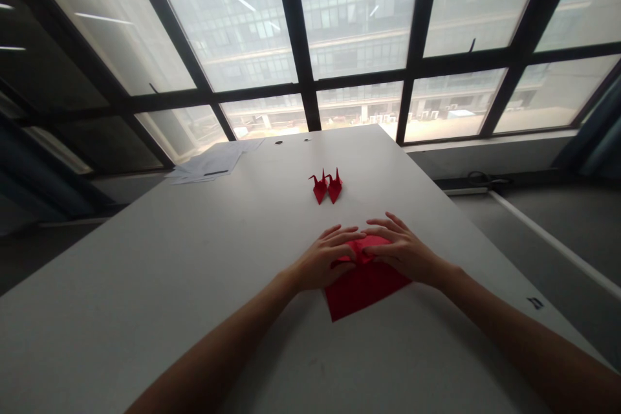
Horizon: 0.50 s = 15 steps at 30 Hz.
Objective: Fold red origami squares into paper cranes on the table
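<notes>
A sheet of red origami paper (363,288) lies on the white table, its near part flat and its far edge lifted and bent between my hands. My left hand (326,259) grips the far left part of the paper, thumb on the near side and fingers curled over the far side. On the right, my right hand (406,251) holds the far right part in a similar way, its upper fingers raised a little. The fingertips of both hands come close together over the fold. Two folded red paper cranes (319,189) stand side by side just beyond my hands.
Several white paper sheets (208,162) lie at the table's far left edge. The white table (194,259) reaches toward large dark-framed windows (359,13). A small dark mark (535,303) is near the right edge. A white pipe (557,242) runs along the floor at right.
</notes>
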Each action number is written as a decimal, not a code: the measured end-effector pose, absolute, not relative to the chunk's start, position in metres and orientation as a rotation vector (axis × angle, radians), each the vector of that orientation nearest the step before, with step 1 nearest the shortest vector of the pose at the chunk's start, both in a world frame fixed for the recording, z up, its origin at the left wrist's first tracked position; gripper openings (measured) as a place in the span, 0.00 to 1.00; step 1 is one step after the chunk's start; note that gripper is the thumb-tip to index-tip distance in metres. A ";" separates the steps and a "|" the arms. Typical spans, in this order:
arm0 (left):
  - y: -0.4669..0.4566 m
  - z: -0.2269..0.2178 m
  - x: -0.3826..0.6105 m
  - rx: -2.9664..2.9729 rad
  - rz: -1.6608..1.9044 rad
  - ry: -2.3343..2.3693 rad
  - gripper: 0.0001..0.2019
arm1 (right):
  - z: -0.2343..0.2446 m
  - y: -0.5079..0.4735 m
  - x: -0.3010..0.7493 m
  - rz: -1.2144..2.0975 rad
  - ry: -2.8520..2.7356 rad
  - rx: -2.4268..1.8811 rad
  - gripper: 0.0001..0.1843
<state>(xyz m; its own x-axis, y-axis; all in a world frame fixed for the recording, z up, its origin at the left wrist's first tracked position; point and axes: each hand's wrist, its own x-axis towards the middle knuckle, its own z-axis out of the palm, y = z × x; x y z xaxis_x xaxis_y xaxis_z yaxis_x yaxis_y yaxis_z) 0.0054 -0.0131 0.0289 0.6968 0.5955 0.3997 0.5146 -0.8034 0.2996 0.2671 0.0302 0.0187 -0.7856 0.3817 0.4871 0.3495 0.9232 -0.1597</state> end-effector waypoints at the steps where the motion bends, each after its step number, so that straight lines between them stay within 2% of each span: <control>1: -0.014 0.030 0.006 2.727 0.703 0.910 0.06 | 0.018 0.031 0.267 0.078 -2.548 -0.521 0.14; 10: -0.016 0.031 0.007 2.699 0.669 0.931 0.05 | 0.012 0.031 0.262 0.122 -2.473 -0.514 0.13; 15: -0.012 0.026 0.005 2.717 0.855 1.010 0.02 | 0.008 0.031 0.261 0.392 -2.107 -0.784 0.29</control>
